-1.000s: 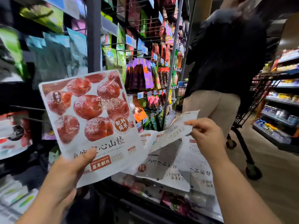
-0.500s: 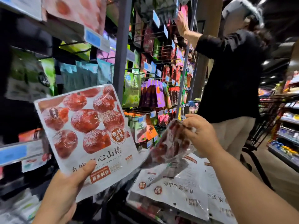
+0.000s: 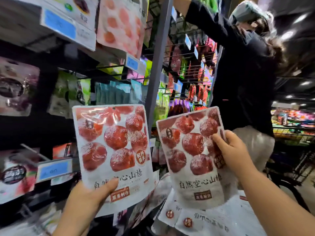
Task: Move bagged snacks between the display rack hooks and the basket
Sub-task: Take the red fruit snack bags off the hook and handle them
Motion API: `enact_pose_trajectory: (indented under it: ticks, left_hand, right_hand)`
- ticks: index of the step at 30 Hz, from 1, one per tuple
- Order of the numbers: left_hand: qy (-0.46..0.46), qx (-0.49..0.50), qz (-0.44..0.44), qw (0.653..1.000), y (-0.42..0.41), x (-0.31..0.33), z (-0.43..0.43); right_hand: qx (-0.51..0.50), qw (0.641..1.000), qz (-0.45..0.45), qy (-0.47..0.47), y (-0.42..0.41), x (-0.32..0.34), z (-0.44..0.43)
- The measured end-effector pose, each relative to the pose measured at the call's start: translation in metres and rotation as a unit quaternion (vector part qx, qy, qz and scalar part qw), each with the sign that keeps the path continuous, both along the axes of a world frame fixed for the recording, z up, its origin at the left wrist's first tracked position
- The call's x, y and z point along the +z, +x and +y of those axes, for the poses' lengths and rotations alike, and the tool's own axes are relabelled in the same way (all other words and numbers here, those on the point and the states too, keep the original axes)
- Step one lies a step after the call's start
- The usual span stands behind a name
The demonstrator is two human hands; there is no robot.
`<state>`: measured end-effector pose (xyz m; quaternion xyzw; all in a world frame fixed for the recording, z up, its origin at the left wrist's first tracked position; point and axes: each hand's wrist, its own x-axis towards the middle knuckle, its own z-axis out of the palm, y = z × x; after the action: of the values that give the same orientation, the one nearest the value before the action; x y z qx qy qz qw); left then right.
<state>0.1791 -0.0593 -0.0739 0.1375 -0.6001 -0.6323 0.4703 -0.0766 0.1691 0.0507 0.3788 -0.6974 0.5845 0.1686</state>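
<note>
White bag (image 3: 112, 142) hides left hand's (image 3: 87, 198) fingers, seemingly curled.

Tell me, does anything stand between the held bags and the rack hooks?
Nothing visible blocks the left bag, held by the left hand; the hooks above it carry bags. A grey post rises between it and the right bag in the right hand; a person in black stands beyond.

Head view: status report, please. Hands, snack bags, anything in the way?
Left grip holds left bag by its bottom edge. Right grip holds right bag by its side. Both upright before the rack. Person at rack, ahead right.
</note>
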Motion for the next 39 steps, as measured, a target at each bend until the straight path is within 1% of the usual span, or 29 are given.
enact_pose_trajectory:
  ticks: [2,5,9,12,14,17,19,21,22,24,26,28,29,31,33,35,39]
  left_hand:
    - [-0.026,0.032,-0.034,0.999,-0.001,0.000,0.001]
    - [-0.019,0.035,-0.060,0.997,-0.005,0.005,0.001]
    - [-0.020,0.020,-0.061,0.998,-0.009,0.006,-0.004]
    - [-0.004,0.013,-0.066,0.998,-0.008,0.005,-0.008]
    - [-0.004,0.026,-0.074,0.997,-0.005,0.010,-0.010]
    - [0.005,0.039,-0.074,0.996,0.003,0.015,-0.017]
    - [-0.008,0.033,-0.072,0.997,0.009,0.022,-0.021]
    - [-0.015,0.028,-0.057,0.998,0.018,0.028,-0.026]
    - [-0.018,0.033,-0.050,0.998,0.023,0.031,-0.029]
    - [-0.010,0.063,-0.040,0.997,0.032,0.034,-0.036]
    - [-0.004,0.093,-0.032,0.995,0.043,0.040,-0.038]
    - [-0.007,0.128,-0.024,0.991,0.055,0.043,-0.040]
    - [-0.008,0.148,-0.020,0.989,0.061,0.046,-0.040]
    - [-0.012,0.177,-0.015,0.984,0.073,0.051,-0.041]
    - [-0.036,0.193,-0.022,0.980,0.081,0.055,-0.042]
    - [-0.054,0.208,-0.026,0.976,0.089,0.057,-0.045]
    - [-0.059,0.238,-0.022,0.969,0.105,0.057,-0.051]
  right_hand:
    - [0.012,0.999,-0.029,-0.013,0.007,-0.004,-0.015]
    - [0.037,0.998,-0.048,-0.005,0.019,-0.009,-0.042]
    - [0.063,0.994,-0.085,-0.003,0.031,-0.014,-0.074]
    - [0.067,0.994,-0.087,-0.020,0.040,-0.019,-0.091]
    - [0.073,0.994,-0.079,-0.019,0.050,-0.022,-0.100]
    - [0.119,0.989,-0.079,-0.042,0.070,-0.020,-0.111]
    - [0.145,0.984,-0.086,-0.058,0.076,-0.017,-0.116]
    - [0.178,0.978,-0.089,-0.053,0.084,-0.010,-0.122]
    - [0.211,0.971,-0.100,-0.048,0.088,-0.007,-0.126]
    - [0.297,0.944,-0.138,-0.030,0.096,-0.003,-0.134]
    - [0.373,0.912,-0.166,0.025,0.099,-0.006,-0.141]
    - [0.428,0.881,-0.193,0.063,0.104,-0.011,-0.145]
    - [0.440,0.870,-0.207,0.079,0.106,-0.015,-0.148]
    - [0.444,0.863,-0.220,0.101,0.111,-0.024,-0.154]
    - [0.445,0.858,-0.231,0.111,0.117,-0.030,-0.161]
    - [0.454,0.853,-0.230,0.111,0.124,-0.033,-0.169]
    - [0.468,0.853,-0.210,0.097,0.143,-0.031,-0.183]
